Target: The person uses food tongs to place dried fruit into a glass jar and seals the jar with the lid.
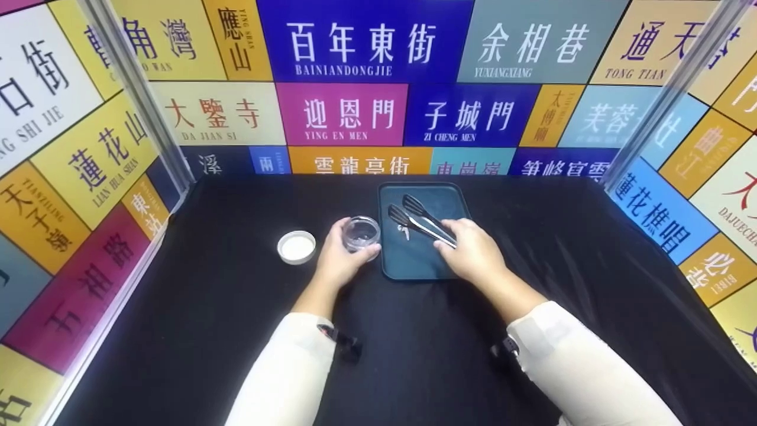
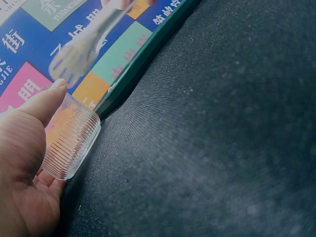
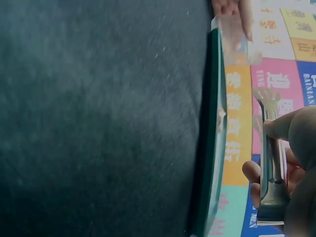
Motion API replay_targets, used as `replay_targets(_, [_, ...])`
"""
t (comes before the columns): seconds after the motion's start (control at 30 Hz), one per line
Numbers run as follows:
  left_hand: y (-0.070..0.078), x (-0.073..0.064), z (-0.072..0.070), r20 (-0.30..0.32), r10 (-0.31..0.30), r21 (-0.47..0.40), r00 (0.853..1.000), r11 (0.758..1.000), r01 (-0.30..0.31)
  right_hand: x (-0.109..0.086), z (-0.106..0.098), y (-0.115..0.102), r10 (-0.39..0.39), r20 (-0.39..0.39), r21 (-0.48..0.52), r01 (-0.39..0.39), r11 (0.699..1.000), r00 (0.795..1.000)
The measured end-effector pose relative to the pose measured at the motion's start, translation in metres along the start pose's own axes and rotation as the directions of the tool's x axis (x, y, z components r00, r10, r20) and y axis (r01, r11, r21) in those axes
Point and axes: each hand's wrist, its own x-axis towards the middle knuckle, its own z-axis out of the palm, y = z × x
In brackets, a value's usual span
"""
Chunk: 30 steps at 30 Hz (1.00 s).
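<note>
My left hand [image 1: 338, 260] grips a clear jar [image 1: 361, 233] by its sides, thumb on the right and fingers on the left. Its ribbed wall [image 2: 74, 143] shows in the left wrist view. The jar's mouth is uncovered, just left of a dark teal tray [image 1: 414, 263]. Over this tray my right hand [image 1: 474, 249] holds metal tongs [image 3: 272, 163] between thumb and fingers. The slotted black heads of the tongs [image 1: 414, 204] point away to the left, spread apart. Small pale pieces [image 1: 404, 231] lie on the tray below the heads.
A round white lid [image 1: 296, 247] lies left of the jar on the black cloth [image 1: 408, 343]. Printed panels [image 1: 349, 115] stand behind and at both sides, with metal posts [image 1: 659, 97] at the corners.
</note>
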Motion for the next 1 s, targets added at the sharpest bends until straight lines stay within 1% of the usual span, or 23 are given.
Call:
replay_targets(0.27, [0.000,0.000,0.000,-0.001,-0.002,0.007,1.000,1.000,0.002,0.006,0.009,0.014,0.058,0.051,-0.044,-0.055,0.997,0.997])
replay_targets(0.4, [0.000,0.000,0.000,-0.010,0.020,0.003,1.000,1.000,-0.020,0.007,0.012,0.016,0.064,0.060,-0.051,-0.061,0.997,0.996])
replay_targets(0.5, [-0.001,0.001,0.000,-0.013,0.036,0.001,0.999,0.999,-0.036,0.006,0.012,0.017,0.058,0.061,-0.058,-0.054,0.997,0.996])
replay_targets(0.7, [-0.001,0.001,0.000,-0.013,0.028,-0.010,1.000,1.000,-0.028,0.006,0.011,0.018,0.023,0.039,-0.072,-0.020,0.997,0.999])
replay_targets(1.0, [-0.001,0.000,0.000,-0.011,0.032,-0.010,0.999,0.999,-0.032,0.004,0.012,0.017,0.013,0.013,-0.067,-0.012,0.998,1.000])
